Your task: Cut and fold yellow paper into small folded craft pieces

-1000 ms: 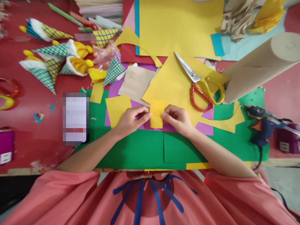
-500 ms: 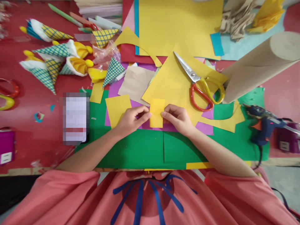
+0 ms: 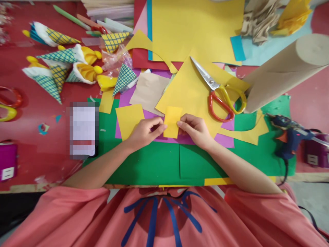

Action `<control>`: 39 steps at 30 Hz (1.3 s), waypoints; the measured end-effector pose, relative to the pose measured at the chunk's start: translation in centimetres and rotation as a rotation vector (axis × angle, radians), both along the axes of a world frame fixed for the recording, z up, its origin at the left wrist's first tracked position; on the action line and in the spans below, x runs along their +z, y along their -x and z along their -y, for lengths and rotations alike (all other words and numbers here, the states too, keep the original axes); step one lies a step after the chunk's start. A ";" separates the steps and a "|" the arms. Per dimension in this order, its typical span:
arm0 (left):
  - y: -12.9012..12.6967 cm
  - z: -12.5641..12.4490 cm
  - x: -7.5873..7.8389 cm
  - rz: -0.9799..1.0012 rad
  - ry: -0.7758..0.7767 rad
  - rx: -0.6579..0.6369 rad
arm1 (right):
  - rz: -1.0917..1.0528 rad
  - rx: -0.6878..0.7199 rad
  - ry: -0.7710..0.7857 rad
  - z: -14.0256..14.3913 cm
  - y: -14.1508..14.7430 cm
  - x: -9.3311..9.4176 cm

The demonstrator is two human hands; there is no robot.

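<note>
We pinch a small yellow paper [image 3: 173, 120] by its side edges, left hand [image 3: 144, 133] on one, right hand [image 3: 196, 129] on the other, fingers [image 3: 156, 120] closed against thumbs. It sits over the purple sheet [image 3: 225, 141], near the scissors [image 3: 212, 85].

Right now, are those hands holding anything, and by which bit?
Yes, a small yellow paper: the left hand pinches its left edge, the right hand its right edge, each about midway along.
</note>
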State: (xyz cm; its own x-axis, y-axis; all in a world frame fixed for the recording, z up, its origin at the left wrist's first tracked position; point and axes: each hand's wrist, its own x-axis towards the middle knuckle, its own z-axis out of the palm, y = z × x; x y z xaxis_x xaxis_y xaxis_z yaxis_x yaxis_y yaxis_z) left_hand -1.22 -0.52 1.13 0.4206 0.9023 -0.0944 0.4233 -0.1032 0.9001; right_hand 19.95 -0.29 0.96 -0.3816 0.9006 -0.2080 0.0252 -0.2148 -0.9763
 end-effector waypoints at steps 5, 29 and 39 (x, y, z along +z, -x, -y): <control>-0.1 -0.1 0.0 0.018 -0.023 0.017 | 0.057 0.043 -0.050 -0.2 0.0 0.1; -0.1 -0.1 0.2 0.018 0.065 -0.022 | 0.072 0.012 -0.052 -0.2 0.0 0.1; -0.1 0.0 0.2 0.005 0.043 -0.015 | 0.063 -0.013 -0.044 -0.2 0.0 0.1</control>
State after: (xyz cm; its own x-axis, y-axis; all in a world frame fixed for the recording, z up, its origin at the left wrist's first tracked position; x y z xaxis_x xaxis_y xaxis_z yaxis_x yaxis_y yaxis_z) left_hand -1.14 -0.51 1.31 0.4345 0.8911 -0.1309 0.4173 -0.0704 0.9060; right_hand 19.92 -0.09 1.08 -0.3574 0.9141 -0.1915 0.0849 -0.1723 -0.9814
